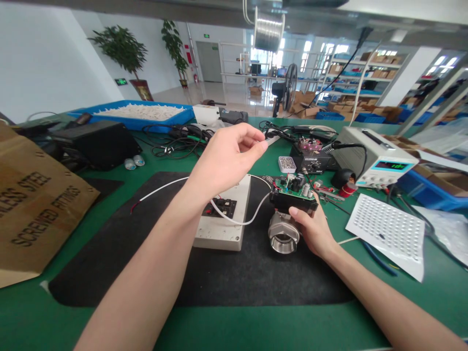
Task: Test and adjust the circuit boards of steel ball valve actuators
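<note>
The valve (284, 228), board (297, 187) on top, is being steadied by the right hand (316, 225) while the left hand (225, 157) is being held nearly pinched beside it, contents unclear, steady support seemingly being called for.

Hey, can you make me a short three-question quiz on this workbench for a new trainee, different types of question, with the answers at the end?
1. Short answer: Which hand grips the black housing under the green circuit board?

2. Multiple choice: Which way does the round opening of the metal fitting face?
A) Straight up
B) Away, toward the fan
C) Toward the person working

3. True or false: The pale block lies on the person's left of the metal fitting.

Key:
1. The right hand
2. C
3. True
</note>
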Demonstrator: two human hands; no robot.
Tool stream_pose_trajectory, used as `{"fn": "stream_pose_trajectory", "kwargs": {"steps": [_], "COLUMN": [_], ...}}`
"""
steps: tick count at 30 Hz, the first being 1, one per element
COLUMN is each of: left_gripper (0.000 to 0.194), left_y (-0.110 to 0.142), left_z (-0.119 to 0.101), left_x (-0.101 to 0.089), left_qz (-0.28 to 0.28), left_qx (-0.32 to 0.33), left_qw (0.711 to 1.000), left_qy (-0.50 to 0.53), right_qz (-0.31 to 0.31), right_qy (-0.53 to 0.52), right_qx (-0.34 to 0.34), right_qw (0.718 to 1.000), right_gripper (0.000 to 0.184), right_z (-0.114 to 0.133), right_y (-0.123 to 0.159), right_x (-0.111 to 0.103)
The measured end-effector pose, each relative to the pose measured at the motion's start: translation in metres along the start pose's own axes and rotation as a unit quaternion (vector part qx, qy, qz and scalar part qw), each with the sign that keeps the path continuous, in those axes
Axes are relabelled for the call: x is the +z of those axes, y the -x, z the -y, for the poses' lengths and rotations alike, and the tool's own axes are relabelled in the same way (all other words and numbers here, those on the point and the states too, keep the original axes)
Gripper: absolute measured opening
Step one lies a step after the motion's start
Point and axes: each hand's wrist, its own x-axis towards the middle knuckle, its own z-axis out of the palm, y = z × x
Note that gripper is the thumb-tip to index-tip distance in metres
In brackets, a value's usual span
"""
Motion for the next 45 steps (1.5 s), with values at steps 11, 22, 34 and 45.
{"fn": "stream_pose_trajectory", "kwargs": {"steps": [11,22,34,45], "left_gripper": [0.020,0.030,0.020,0.027], "left_y": [0.007,0.001,-0.009,0.003], "left_z": [0.006,0.078,0.095,0.041], "left_x": [-0.033,-0.061,-0.043,-0.040], "left_qz": [0.019,0.214,0.272,0.236], "left_qx": [0.021,-0.071,-0.085,-0.028], "left_qw": [0.980,0.899,0.881,0.891], "left_qy": [-0.197,-0.376,-0.379,-0.387], "right_qz": [0.018,-0.174,-0.225,-0.253], "right_qy": [0.120,0.129,0.152,0.126], "right_qx": [-0.014,-0.059,-0.076,-0.097], "right_qw": [0.993,0.974,0.959,0.954], "right_gripper": [0.088,0.113,0.095,0.092], "right_z": [0.022,0.012,-0.015,-0.024], "right_y": [0.033,0.100,0.147,0.141], "right_x": [0.025,0.054,0.070,0.058]}}
